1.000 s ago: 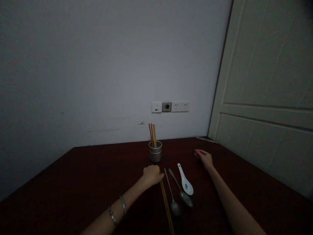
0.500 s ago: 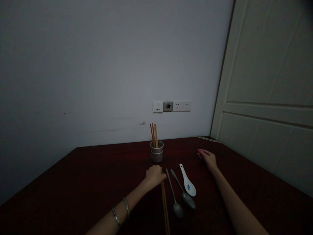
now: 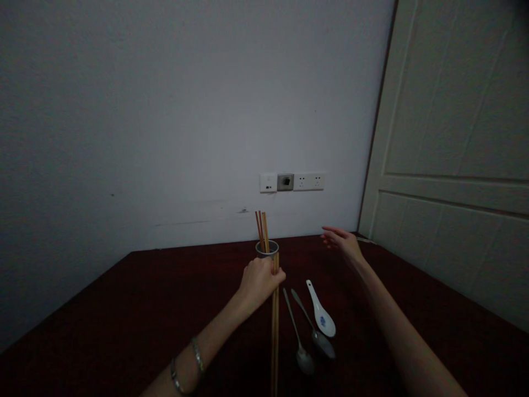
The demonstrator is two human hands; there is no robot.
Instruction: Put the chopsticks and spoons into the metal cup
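My left hand (image 3: pixel 261 281) is closed around a pair of light wooden chopsticks (image 3: pixel 275 336), whose upper ends rise just past the fingers. Right behind this hand stands a grey metal cup (image 3: pixel 268 250), its lower part covered by my knuckles. Several chopsticks (image 3: pixel 263 231), reddish and yellowish, stand upright in it. My right hand (image 3: pixel 342 242), fingers stretched out and apart, hovers to the right of the cup with nothing in it. Between my forearms lie two metal spoons, a long-handled one (image 3: pixel 305 361) and a broader one (image 3: pixel 323 344), beside a white soup spoon (image 3: pixel 324 322) with a blue mark.
The dark red table (image 3: pixel 165 309) reaches back to a pale wall with a row of sockets (image 3: pixel 308 182). On the right, a light panelled door (image 3: pixel 450 220) borders the table.
My left hand has moved up toward the cup, lifting the chopsticks more upright. My right hand has risen slightly, shifted left and spread its fingers.
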